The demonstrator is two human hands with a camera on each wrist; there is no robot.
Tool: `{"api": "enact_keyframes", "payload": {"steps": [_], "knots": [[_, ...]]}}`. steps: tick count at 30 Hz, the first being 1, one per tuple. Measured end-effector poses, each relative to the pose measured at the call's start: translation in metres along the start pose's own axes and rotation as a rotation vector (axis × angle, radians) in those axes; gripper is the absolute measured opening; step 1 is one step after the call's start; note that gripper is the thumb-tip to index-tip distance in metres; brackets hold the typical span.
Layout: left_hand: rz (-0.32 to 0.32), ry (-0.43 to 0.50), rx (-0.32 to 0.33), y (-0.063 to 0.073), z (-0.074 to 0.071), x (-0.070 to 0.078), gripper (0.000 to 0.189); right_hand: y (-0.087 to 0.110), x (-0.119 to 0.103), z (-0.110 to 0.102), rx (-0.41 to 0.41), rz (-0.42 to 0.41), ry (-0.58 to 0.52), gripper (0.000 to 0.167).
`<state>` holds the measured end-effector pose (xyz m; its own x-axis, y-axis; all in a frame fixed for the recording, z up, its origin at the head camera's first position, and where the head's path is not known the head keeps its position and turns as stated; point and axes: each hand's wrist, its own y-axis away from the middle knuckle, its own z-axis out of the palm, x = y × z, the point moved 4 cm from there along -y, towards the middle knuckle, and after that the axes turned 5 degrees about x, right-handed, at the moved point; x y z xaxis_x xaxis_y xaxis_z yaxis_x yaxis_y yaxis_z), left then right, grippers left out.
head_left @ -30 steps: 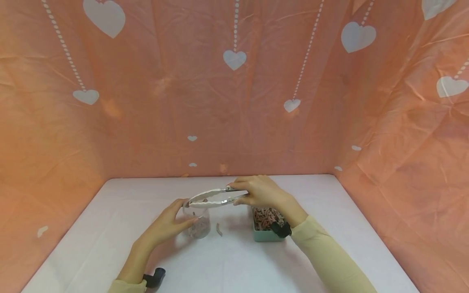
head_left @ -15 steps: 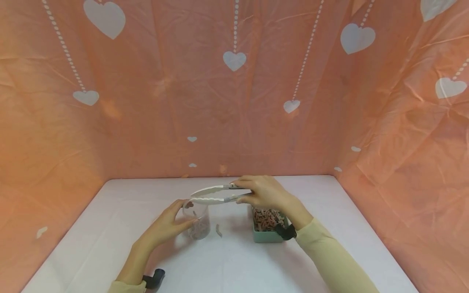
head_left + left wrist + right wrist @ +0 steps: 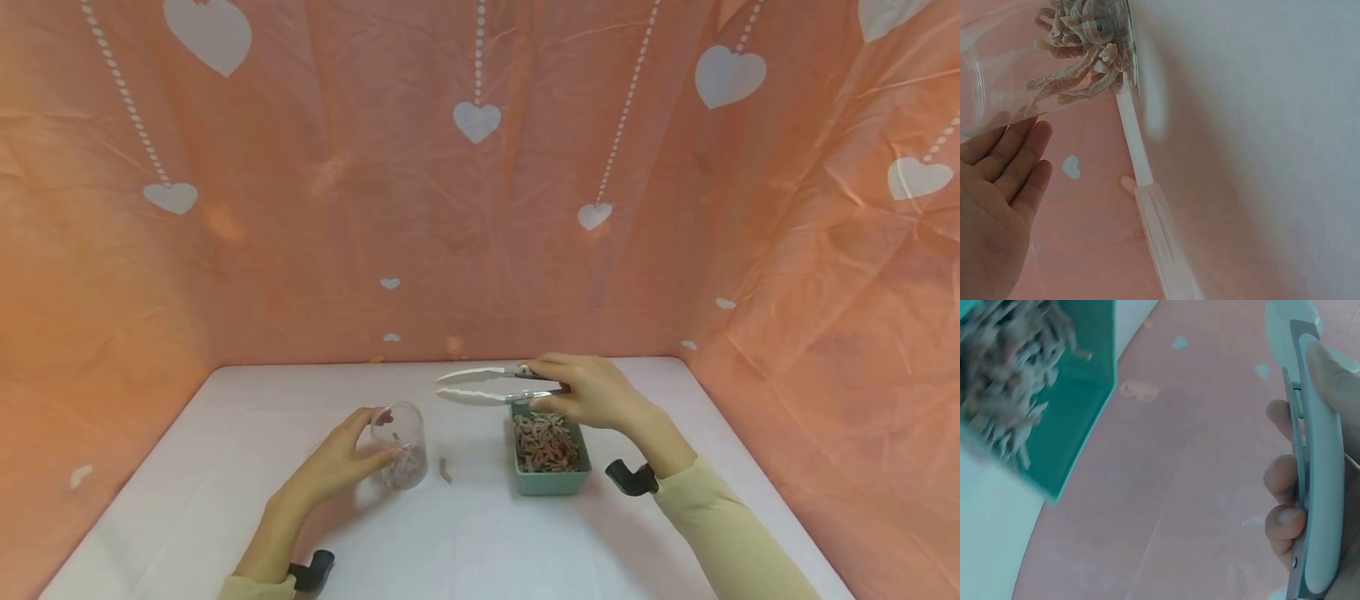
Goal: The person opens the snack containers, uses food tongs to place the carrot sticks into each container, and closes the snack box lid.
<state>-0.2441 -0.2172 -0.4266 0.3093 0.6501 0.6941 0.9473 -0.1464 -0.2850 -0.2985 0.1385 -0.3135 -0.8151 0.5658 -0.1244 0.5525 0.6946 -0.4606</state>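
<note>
My left hand (image 3: 339,457) grips a clear jar (image 3: 409,423) from the left, thumb on its near side and fingers at the far side. Brown, knobbly dried strips (image 3: 1079,56) lie in the jar's lower part. The right hand (image 3: 594,392) holds a pair of tongs (image 3: 487,398) by the handles (image 3: 1324,475). Their pale tips point left, spread apart, with nothing between them. Below that hand stands a green rectangular box (image 3: 553,484), with many similar strips (image 3: 546,443) inside.
One loose strip (image 3: 445,470) lies on the white table (image 3: 465,542) between the jar and the box. An orange cloth (image 3: 450,250) printed with white hearts surrounds the table at the back and sides. A black band (image 3: 632,478) is on the right wrist.
My right hand has carried the tongs to the right, from over the jar's mouth to above the green box's far end. The left hand stays at the jar.
</note>
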Motion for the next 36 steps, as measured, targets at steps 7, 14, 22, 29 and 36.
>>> {"api": "enact_keyframes", "payload": {"steps": [7, 14, 22, 29, 36], "knots": [[-0.020, 0.003, -0.011, 0.000, 0.000, 0.000, 0.062, 0.022, 0.018, -0.014, -0.008, 0.076, 0.037, 0.053], [-0.029, -0.001, -0.015, 0.000, -0.001, 0.000, 0.062, 0.040, 0.031, -0.027, -0.058, 0.085, 0.067, 0.050], [-0.030, -0.001, -0.025, 0.000, -0.001, 0.001, 0.064, 0.054, 0.041, -0.036, -0.111, -0.017, 0.114, 0.042], [-0.030, -0.003, -0.019, 0.000, -0.002, 0.001, 0.063, 0.060, 0.044, -0.038, -0.214, -0.038, 0.130, 0.045], [-0.030, 0.001, -0.022, 0.000, -0.002, 0.001, 0.061, 0.062, 0.047, -0.039, -0.323, -0.040, 0.151, 0.047]]}}
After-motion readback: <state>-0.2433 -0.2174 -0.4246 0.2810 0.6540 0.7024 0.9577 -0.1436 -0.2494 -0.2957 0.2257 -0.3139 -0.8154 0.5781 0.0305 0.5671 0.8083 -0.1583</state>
